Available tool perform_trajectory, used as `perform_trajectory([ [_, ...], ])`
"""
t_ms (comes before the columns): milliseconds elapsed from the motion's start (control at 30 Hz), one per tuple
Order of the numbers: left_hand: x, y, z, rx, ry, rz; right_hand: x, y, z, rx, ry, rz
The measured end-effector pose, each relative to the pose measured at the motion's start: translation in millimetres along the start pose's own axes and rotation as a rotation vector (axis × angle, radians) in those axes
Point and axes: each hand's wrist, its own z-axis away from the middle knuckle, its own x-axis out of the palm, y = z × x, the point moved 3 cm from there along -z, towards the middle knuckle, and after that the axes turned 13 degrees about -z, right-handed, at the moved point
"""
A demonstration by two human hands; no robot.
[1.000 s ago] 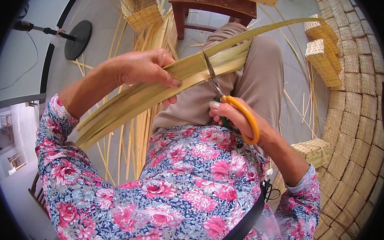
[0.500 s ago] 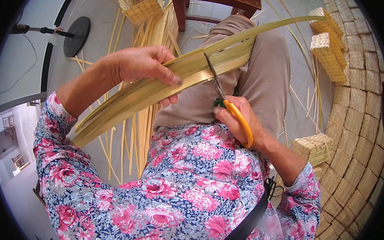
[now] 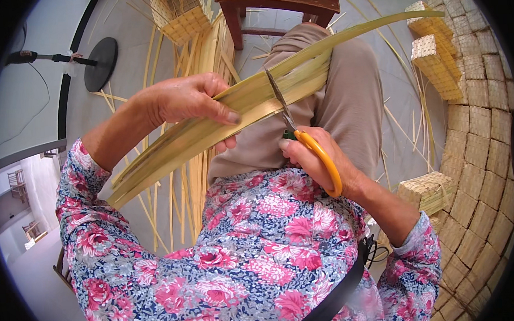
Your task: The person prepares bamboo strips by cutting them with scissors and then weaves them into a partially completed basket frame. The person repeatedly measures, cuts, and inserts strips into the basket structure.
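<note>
- The floor (image 3: pixel 138 62) beyond the fingers is grey and strewn with loose pale straw strips (image 3: pixel 181 187), which run under the left hand and out past it.
- A wall of stacked woven blocks (image 3: pixel 486 150) curves along the far side of the right hand, well apart from its fingers.
- The bundle of long green palm leaves (image 3: pixel 210 128) lies slantwise across the person's lap, from below the left wrist up past the right-hand fingers to a thin tip at the upper right.
- A brown wooden stool (image 3: pixel 279 2) stands beyond both hands, past the knee.
- A woven basket (image 3: pixel 179 15) sits on the floor above the left hand, near the stool.
- The left hand (image 3: pixel 188 100) is closed around the leaves: fingers curled over the top, thumb pressing along the upper face, fingertips showing beneath.
- The right hand (image 3: pixel 314 158) is closed on the scissors' handle, fingers through the orange loop.
- The orange-handled scissors (image 3: pixel 302 138) point up from the right fingers, blades parted slightly and set into the leaves, just beside the left thumb tip.
- A small woven box (image 3: pixel 427 190) rests near the right forearm.
</note>
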Motion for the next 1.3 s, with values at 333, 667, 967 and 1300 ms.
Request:
perform_trajectory([
  [333,1.3,-6.5,-3.5,-0.069,-0.053,0.105,0.0,11.7,5.6,-0.007,0.044,0.008],
  [667,0.4,-3.5,-7.8,-0.005,-0.075,0.046,-13.0,-9.3,-5.3,0.083,-0.125,-0.022],
  [967,3.5,-3.9,-6.5,-0.020,-0.093,0.103,-5.3,-1.8,1.2,-0.029,0.012,0.056],
  [1300,3.4,-18.8,-7.3,-0.038,-0.113,0.148,-1.0,8.4,1.3,0.021,-0.010,0.025],
])
